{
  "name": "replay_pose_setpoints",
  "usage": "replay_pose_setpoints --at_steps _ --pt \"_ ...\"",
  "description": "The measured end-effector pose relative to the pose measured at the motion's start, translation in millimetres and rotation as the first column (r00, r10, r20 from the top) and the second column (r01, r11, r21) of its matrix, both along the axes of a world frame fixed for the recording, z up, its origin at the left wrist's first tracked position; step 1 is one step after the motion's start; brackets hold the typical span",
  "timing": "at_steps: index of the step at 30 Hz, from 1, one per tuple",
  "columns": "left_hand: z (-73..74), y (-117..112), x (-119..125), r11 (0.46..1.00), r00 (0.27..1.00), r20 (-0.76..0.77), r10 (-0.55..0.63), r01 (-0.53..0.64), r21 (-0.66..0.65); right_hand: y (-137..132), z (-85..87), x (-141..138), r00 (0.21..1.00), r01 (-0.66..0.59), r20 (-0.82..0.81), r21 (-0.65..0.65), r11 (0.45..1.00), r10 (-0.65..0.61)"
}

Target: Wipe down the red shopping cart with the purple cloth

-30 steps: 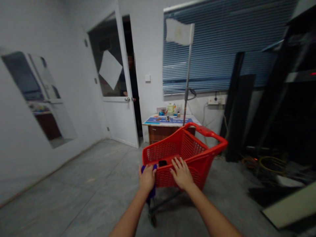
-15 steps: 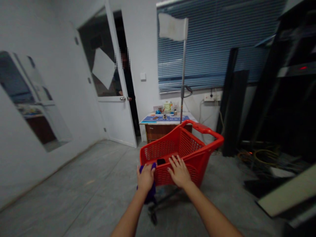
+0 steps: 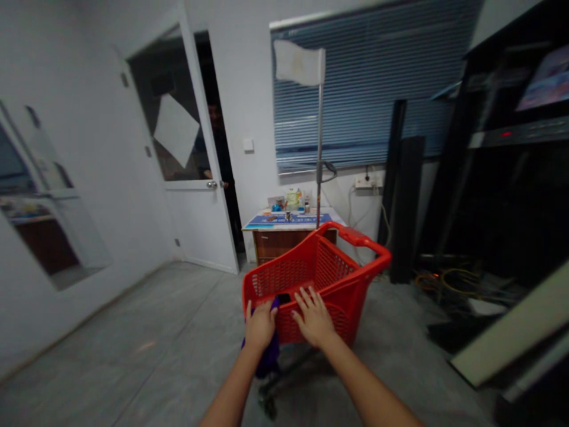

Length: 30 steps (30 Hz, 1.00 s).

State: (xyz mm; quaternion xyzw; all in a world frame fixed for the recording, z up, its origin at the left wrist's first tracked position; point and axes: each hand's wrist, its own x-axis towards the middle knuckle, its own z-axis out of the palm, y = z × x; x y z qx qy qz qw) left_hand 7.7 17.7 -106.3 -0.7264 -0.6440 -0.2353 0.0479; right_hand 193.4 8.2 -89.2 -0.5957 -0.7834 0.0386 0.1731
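Note:
A red plastic shopping cart (image 3: 351,284) with slotted sides stands on the floor in front of me. Over its near left corner hangs a purple cloth (image 3: 269,359). My left hand (image 3: 261,326) is closed over that corner, gripping the cloth against the rim. Fingers spread, my right hand (image 3: 315,317) lies along the near side of the basket; whether its palm presses on the plastic I cannot tell. A small dark object (image 3: 283,298) shows inside the basket, partly hidden by my hands.
Behind the cart, a small table (image 3: 284,226) holds several small items. A pole with a white flag (image 3: 300,64) rises there. At left, a person's hand (image 3: 225,184) is by the half-open door (image 3: 202,228). Cables (image 3: 462,279) and a pale board (image 3: 511,326) lie at right.
The view has turned slightly to the right and up, so the room sits further left and lower. Both hands stay at the cart in much the same pose.

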Motion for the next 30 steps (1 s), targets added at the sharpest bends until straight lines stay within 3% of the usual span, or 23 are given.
replay_pose_setpoints --at_steps 3,7,11,15,22,27,30 --pt "1.1 2.2 11.5 1.0 1.0 -0.023 0.019 -0.019 0.007 -2.0 0.4 -2.9 1.0 -0.004 -0.016 -0.001 1.0 0.004" --pt "2.5 4.9 31.6 0.995 0.994 -0.058 -0.096 0.098 0.023 -3.6 1.5 -2.6 1.0 0.0 -0.021 0.001 1.0 0.0" --pt "-1.6 4.7 20.3 0.993 0.992 -0.043 -0.117 0.118 0.016 -4.8 1.7 1.1 1.0 -0.002 -0.01 -0.008 1.0 0.002" --pt "-3.1 1.2 3.1 0.999 0.999 -0.005 -0.039 0.039 -0.004 -6.9 1.9 0.4 1.0 -0.006 -0.008 -0.006 1.0 0.006" --pt "0.6 4.3 22.7 0.998 0.998 -0.012 -0.058 0.058 0.015 -6.1 0.1 -4.0 1.0 -0.003 -0.01 0.008 1.0 0.003" --pt "1.3 4.1 20.2 0.999 0.999 -0.011 -0.051 0.051 0.011 -9.1 6.9 8.1 0.998 -0.039 0.049 0.0 0.999 0.039" --pt "4.0 0.7 14.7 0.998 0.998 0.002 -0.056 0.056 0.008 -13.7 10.5 17.3 0.996 0.057 0.067 0.031 0.998 -0.059"
